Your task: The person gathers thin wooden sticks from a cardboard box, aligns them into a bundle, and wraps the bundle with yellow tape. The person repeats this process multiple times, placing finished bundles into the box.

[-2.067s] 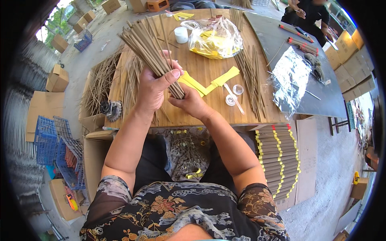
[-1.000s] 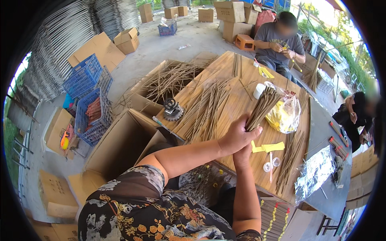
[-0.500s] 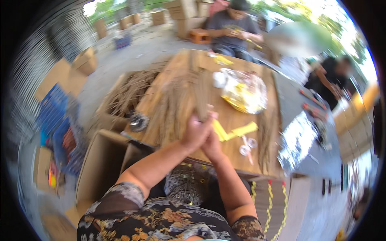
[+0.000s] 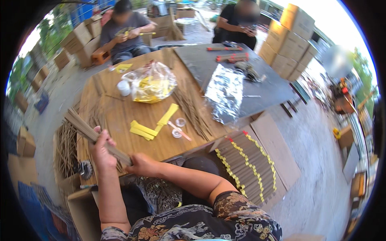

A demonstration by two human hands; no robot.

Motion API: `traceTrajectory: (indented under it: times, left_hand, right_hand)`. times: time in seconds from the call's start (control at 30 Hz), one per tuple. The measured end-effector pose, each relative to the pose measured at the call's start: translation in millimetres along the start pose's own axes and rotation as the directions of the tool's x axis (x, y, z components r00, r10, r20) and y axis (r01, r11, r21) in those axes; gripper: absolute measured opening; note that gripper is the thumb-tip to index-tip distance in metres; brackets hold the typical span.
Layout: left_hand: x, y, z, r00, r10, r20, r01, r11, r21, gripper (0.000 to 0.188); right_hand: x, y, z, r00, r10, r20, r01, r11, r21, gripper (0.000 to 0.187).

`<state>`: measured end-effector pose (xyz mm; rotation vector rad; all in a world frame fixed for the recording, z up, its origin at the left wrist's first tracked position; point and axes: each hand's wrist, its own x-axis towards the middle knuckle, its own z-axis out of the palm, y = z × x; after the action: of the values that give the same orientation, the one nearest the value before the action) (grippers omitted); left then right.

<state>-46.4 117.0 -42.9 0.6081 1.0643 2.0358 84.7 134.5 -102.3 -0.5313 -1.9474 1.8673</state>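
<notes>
A bundle of thin brown sticks [image 4: 82, 125] slants across the left side of the wooden table [image 4: 116, 110]. My left hand [image 4: 103, 150] is wrapped around its middle, thumb and fingertips showing at the side. Closed at the bundle's lower end near the table's front edge is my right hand [image 4: 144, 164]. Loose brown sticks lie on the table behind the bundle, partly hidden by it. To the right of my hands are yellow paper strips [image 4: 144, 130], with small clear round lids [image 4: 177, 132] and a pinkish flat stick beside them.
A clear bag of yellow strips [image 4: 152, 86] and a white jar [image 4: 124, 88] stand farther back. Silver foil [image 4: 225, 92] covers part of a dark tabletop [image 4: 193, 56]. Yellow-banded stick bundles [image 4: 245, 164] fill a carton at right. Two people work across the table.
My view has swung to the right. The bundle, upright between my joined hands before, now slants left; my hands have parted, the left at its middle and the right at its lower end.
</notes>
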Motion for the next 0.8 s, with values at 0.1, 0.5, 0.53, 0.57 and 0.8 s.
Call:
traceTrajectory:
  times: [0.1, 0.5, 0.53, 0.57, 0.8]
  left_hand:
    - [12, 9, -8, 0.882, -0.151, 0.446, 0.301, 0.909, -0.288, 0.027]
    - [-19, 34, 25, 0.889, -0.052, 0.455, 0.103, 0.991, -0.089, 0.055]
    - [-28, 32, 42, 0.932, 0.031, 0.361, -0.023, 0.999, -0.025, 0.055]
    - [-25, 26, 40, 0.953, 0.042, 0.301, -0.030, 0.999, -0.044, 0.056]
    - [-8, -2, 35, 0.944, 0.230, 0.238, -0.302, 0.892, 0.337, 0.039]
  right_hand:
    - [-13, -23, -6, 0.961, 0.099, 0.259, -0.204, 0.884, 0.421, 0.023]
    - [-7, -29, -10, 0.993, 0.086, 0.085, -0.086, 0.996, 0.000, 0.013]
    - [1, 8, -10, 0.993, 0.005, -0.117, -0.009, 0.999, -0.036, 0.014]
    - [3, -5, -13, 0.956, -0.238, -0.170, 0.197, 0.954, -0.227, 0.018]
    - [41, 41, -30, 0.939, -0.250, -0.235, 0.242, 0.968, -0.061, 0.012]
